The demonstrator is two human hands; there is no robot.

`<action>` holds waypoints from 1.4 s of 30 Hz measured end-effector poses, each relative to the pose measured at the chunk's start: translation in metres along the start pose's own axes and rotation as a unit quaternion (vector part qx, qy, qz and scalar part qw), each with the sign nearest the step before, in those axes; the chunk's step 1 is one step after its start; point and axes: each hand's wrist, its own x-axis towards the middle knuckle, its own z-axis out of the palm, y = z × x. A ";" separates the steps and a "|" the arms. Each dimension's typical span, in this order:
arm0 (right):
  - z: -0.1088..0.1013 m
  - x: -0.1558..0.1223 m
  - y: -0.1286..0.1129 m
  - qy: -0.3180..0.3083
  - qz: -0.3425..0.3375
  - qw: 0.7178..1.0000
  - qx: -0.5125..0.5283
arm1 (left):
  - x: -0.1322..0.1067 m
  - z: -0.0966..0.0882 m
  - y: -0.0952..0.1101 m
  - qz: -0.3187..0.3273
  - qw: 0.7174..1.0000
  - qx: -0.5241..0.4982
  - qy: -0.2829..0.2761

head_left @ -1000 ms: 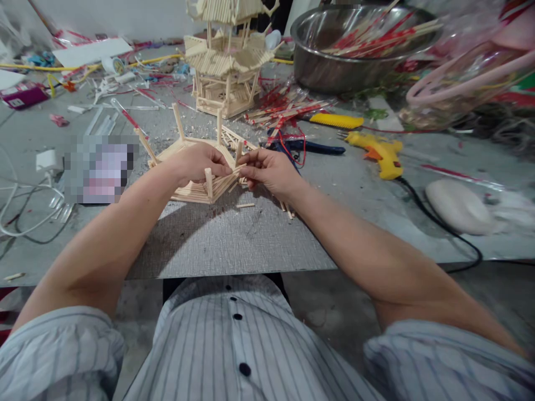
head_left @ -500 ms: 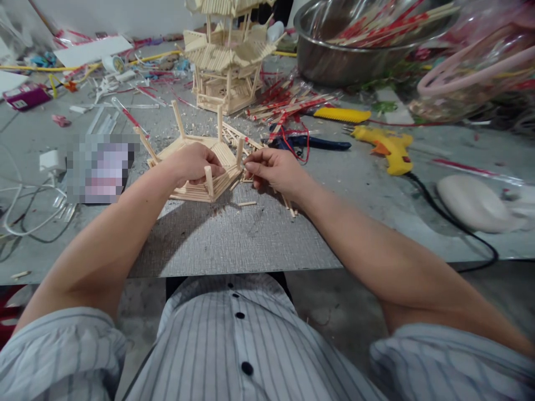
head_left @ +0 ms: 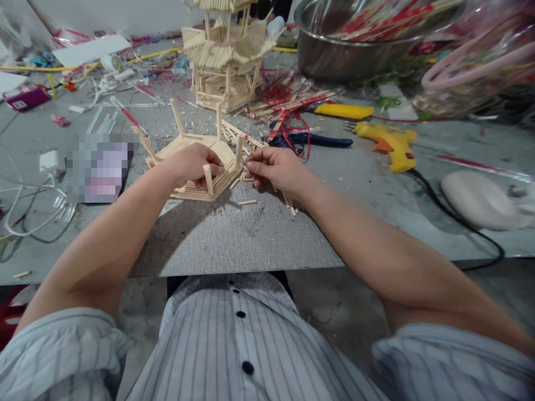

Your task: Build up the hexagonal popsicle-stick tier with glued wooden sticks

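A six-sided base of pale wooden sticks with upright corner posts lies on the table in front of me. My left hand reaches over it from the left, fingers curled down inside its front right side, between two posts. Whatever those fingertips grip is hidden. Just outside the right corner post, my right hand is closed in a pinch. Anything between its fingertips is too small to make out. Loose stick pieces lie under and around the right hand.
Behind stands a tiered stick pagoda. To the right are blue-handled pliers, a yellow cutter knife, a yellow glue gun with its cord, and a steel basin of wrapped chopsticks. A phone lies left.
Both hands keep nearly the same place and grip at the base. The view has shifted very slightly; nothing has visibly been picked up or let go.
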 end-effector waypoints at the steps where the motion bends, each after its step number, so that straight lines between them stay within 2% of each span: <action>1: 0.000 0.000 0.000 -0.002 0.001 1.000 0.000 | 0.000 0.001 0.001 -0.002 1.000 -0.006 -0.003; 12: -0.001 0.001 0.003 -0.010 0.003 1.000 -0.004 | -0.001 0.005 0.003 -0.003 0.998 -0.067 -0.009; 16: -0.001 0.001 0.002 -0.020 0.003 1.000 0.000 | -0.002 0.008 0.005 -0.012 0.997 -0.076 0.004; 23: 0.003 -0.002 -0.005 0.003 0.020 1.000 -0.009 | -0.002 0.009 0.007 -0.018 0.997 -0.068 0.031; 28: 0.001 -0.002 -0.003 -0.009 0.010 1.000 -0.009 | -0.003 0.009 0.008 -0.001 0.996 -0.076 0.049; 42: 0.002 -0.001 -0.001 0.001 0.008 1.000 -0.017 | 0.005 0.006 -0.001 0.002 0.997 -0.080 0.007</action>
